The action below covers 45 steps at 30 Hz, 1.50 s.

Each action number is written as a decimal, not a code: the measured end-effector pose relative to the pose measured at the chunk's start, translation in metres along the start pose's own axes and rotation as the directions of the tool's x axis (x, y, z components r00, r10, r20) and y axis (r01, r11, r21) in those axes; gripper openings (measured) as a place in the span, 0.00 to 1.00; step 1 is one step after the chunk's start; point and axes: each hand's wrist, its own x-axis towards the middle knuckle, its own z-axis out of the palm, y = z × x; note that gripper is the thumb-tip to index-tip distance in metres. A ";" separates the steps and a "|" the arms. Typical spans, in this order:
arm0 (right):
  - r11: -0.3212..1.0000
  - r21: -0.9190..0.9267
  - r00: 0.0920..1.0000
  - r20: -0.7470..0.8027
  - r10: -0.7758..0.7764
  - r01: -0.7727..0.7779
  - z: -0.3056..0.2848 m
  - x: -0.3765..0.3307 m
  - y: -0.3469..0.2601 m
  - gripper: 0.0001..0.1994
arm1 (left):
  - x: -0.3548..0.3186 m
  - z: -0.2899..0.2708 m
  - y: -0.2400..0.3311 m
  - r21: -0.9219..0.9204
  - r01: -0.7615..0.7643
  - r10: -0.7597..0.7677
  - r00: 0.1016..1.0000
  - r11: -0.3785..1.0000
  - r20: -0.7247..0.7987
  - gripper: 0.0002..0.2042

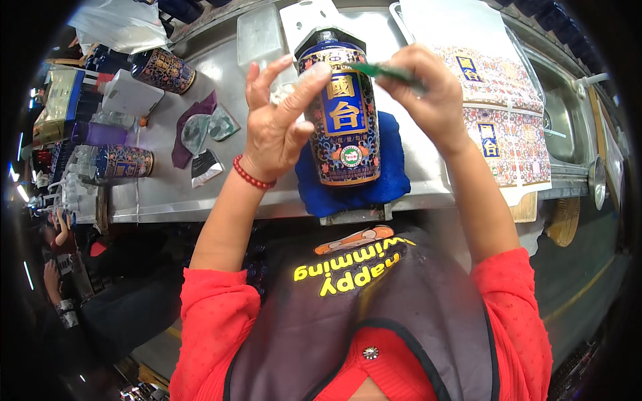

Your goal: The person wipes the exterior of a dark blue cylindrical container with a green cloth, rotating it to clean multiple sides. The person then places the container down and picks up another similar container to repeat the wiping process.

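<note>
A large dark-blue bottle (pixel 350 152) with a floral label wrapped round it leans back on a folded blue towel (pixel 394 177) in front of me. My left hand (pixel 281 117) is at the bottle's upper left, fingers apart, one whitish fingertip at the top of the label. Something white shows behind its fingers; what it is I cannot tell. My right hand (pixel 428 93) is closed round a thin green tool (pixel 388 71), whose tip reaches the label near the bottle's shoulder. The right hand's motion blurs part of that tool.
Printed label sheets (pixel 491 87) lie on the right, beside a metal sink (pixel 568 127). To the left are two more decorated bottles (pixel 124 162), a purple cloth (pixel 184 144) and a white box (pixel 134 95). A clear plastic container (pixel 259 39) stands behind. Another person (pixel 63 244) is at far left.
</note>
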 end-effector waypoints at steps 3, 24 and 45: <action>0.975 0.003 0.949 0.229 -0.217 0.223 -0.010 -0.031 -0.021 0.18 | -0.031 -0.011 0.031 -0.011 0.010 -0.009 0.994 1.000 0.110 0.32; 1.000 -0.018 0.999 0.036 0.026 -0.025 -0.005 -0.001 -0.028 0.08 | -0.033 -0.016 0.025 0.060 0.032 -0.031 0.999 0.998 -0.030 0.27; 0.966 -0.243 0.995 0.067 -0.077 0.091 0.024 -0.086 -0.034 0.41 | 0.068 0.020 -0.037 -0.712 0.684 -0.469 0.581 -0.163 0.665 0.23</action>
